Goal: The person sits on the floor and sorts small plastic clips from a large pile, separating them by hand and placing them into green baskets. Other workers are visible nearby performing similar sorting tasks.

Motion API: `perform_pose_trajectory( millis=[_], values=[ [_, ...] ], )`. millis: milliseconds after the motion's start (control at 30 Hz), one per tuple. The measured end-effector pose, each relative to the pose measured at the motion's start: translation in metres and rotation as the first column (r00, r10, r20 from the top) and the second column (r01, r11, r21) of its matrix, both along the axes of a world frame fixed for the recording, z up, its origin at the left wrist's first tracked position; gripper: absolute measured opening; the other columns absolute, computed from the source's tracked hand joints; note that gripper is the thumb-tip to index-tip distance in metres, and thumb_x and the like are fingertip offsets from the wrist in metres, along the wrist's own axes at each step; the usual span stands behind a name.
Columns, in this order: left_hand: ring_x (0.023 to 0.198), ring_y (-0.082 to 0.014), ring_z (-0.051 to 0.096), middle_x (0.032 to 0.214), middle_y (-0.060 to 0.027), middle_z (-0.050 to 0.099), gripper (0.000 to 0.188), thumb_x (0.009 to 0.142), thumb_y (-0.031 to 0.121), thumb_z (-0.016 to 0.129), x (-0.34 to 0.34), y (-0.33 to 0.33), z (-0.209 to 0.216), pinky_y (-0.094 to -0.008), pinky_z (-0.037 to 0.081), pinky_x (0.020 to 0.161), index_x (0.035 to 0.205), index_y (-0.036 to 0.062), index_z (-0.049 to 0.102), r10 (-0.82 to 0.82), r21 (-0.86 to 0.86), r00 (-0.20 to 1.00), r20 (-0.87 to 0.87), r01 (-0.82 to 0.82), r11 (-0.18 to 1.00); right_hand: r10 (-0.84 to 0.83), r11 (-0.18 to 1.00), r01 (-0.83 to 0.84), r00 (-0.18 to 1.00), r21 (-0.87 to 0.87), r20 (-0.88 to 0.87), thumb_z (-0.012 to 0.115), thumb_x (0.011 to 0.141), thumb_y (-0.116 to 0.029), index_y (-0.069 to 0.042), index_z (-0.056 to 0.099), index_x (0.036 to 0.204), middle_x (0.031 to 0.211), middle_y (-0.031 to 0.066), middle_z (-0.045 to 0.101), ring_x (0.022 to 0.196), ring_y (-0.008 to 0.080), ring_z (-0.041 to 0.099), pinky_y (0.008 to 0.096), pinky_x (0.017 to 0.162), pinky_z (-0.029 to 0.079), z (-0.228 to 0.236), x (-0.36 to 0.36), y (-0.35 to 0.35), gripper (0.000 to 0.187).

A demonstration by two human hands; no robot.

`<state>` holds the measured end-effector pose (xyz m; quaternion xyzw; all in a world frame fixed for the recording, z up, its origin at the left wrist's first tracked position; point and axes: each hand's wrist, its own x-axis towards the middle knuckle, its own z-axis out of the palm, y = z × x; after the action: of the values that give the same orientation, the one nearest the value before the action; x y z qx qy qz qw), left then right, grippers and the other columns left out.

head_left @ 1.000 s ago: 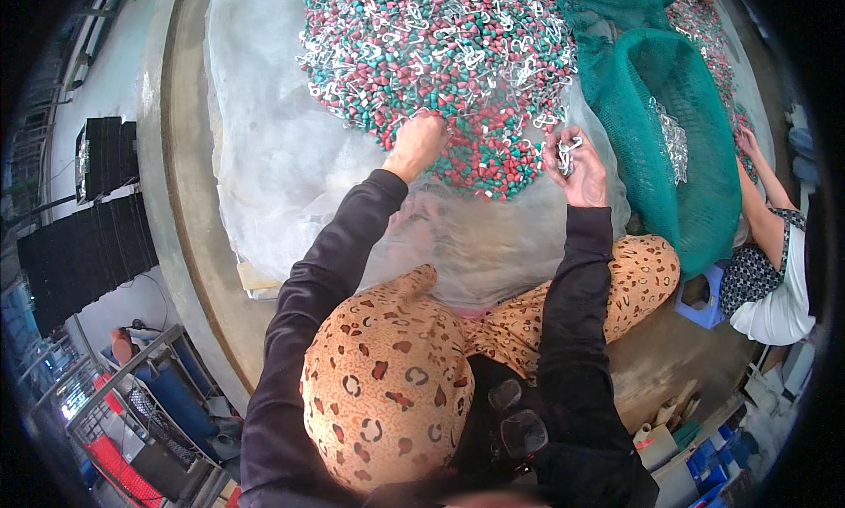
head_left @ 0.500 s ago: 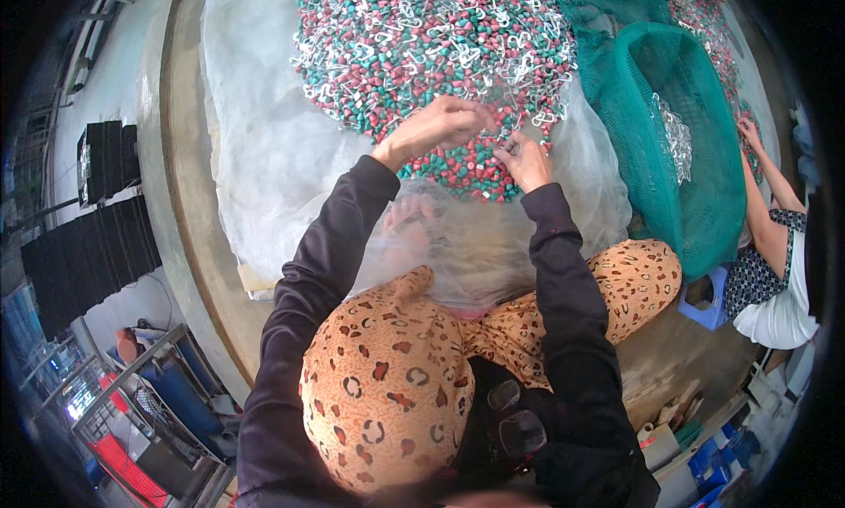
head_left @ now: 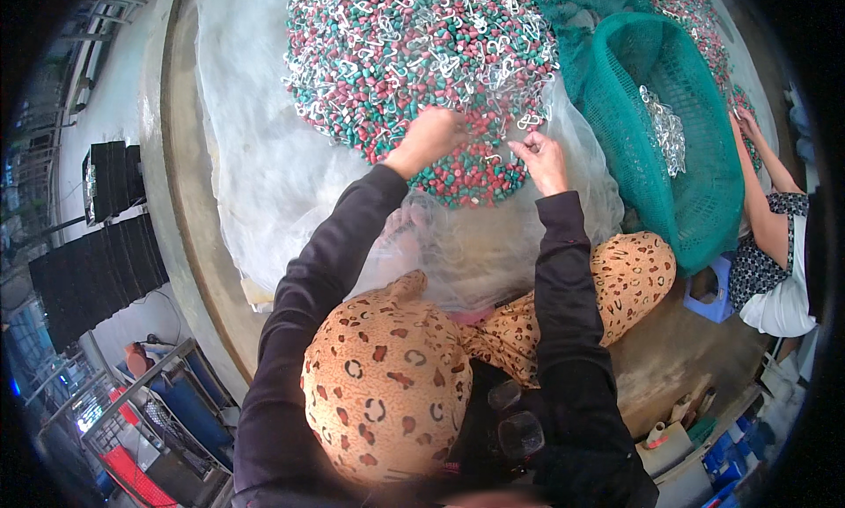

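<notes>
A large heap of small red and green cone-like pieces (head_left: 387,85), mixed with white metal clips (head_left: 449,65), spreads out ahead of me. My left hand (head_left: 431,138) is over the heap's near part, its fingers curled down; what they hold, if anything, is hidden. To its right, my right hand (head_left: 544,160) has thumb and forefinger brought together at the heap's edge. A tiny pale thing shows at those fingertips, too small to make out. Just beyond them, a few white clips (head_left: 531,121) lie on the sheer white cloth (head_left: 572,169).
A green mesh basket (head_left: 607,94) at right holds a small pile of silvery clips (head_left: 664,134). Farther right, another person's arm (head_left: 764,191) reaches to a second heap (head_left: 695,33). A blue plastic stool (head_left: 711,292) stands near that person. A raised ledge (head_left: 167,182) runs along the left.
My hands have drawn apart: the left moved slightly left and the right slightly right. The whole view has shifted a little.
</notes>
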<state>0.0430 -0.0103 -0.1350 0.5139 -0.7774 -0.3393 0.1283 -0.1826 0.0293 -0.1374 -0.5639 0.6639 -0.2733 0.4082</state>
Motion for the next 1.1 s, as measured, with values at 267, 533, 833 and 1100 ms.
perform_pose_trajectory(
  millis=[267, 533, 833, 1100],
  values=[
    [0.061, -0.0236, 0.063, 0.064, -0.0122, 0.064, 0.021, 0.067, 0.022, 0.078, 0.044, 0.011, 0.042, -0.034, 0.049, 0.06, 0.078, 0.0053, 0.072, 0.165, 0.054, 0.978, -0.124, -0.16, 0.986, -0.083, 0.996, 0.075, 0.983, 0.051, 0.164, 0.075, 0.076, -0.016, 0.0, 0.07, 0.079, 0.064, 0.0024, 0.062, 0.055, 0.0064, 0.054, 0.0231, 0.045, 0.044, 0.008, 0.014, 0.004, 0.017],
    [0.069, -0.028, 0.061, 0.074, -0.016, 0.063, 0.032, 0.084, 0.034, 0.065, 0.054, -0.001, 0.09, -0.0366, 0.046, 0.064, 0.095, 0.0039, 0.067, 0.092, -0.019, 0.99, -0.111, -0.095, 0.995, -0.262, 0.959, 0.054, 0.545, 0.279, 0.796, 0.067, 0.084, -0.017, -0.004, 0.063, 0.092, 0.069, -0.001, 0.057, 0.053, 0.0085, 0.049, 0.0239, 0.048, 0.041, 0.021, 0.013, -0.002, 0.015],
    [0.09, -0.034, 0.056, 0.092, -0.0153, 0.057, 0.021, 0.077, 0.015, 0.065, 0.031, -0.002, 0.139, -0.0405, 0.049, 0.076, 0.094, 0.0033, 0.061, -0.329, -0.41, 0.942, 0.06, 0.324, 0.853, -0.171, 0.946, -0.237, 0.218, 0.222, 0.961, 0.055, 0.092, -0.013, -0.002, 0.056, 0.109, 0.117, 0.0145, 0.06, 0.109, 0.0262, 0.058, 0.037, 0.091, 0.051, 0.023, 0.062, 0.003, 0.02],
    [0.106, -0.0303, 0.052, 0.108, -0.0101, 0.056, 0.029, 0.07, 0.013, 0.062, -0.025, 0.043, 0.13, -0.044, 0.046, 0.08, 0.099, 0.0111, 0.065, -0.284, -0.734, 0.956, -0.075, 0.14, 0.665, -0.272, 0.962, 0.002, -0.042, 0.273, 0.961, 0.051, 0.089, -0.01, -0.002, 0.05, 0.113, 0.11, 0.0103, 0.055, 0.102, 0.0201, 0.056, 0.0337, 0.082, 0.051, 0.024, 0.042, 0.003, 0.026]
  ],
)
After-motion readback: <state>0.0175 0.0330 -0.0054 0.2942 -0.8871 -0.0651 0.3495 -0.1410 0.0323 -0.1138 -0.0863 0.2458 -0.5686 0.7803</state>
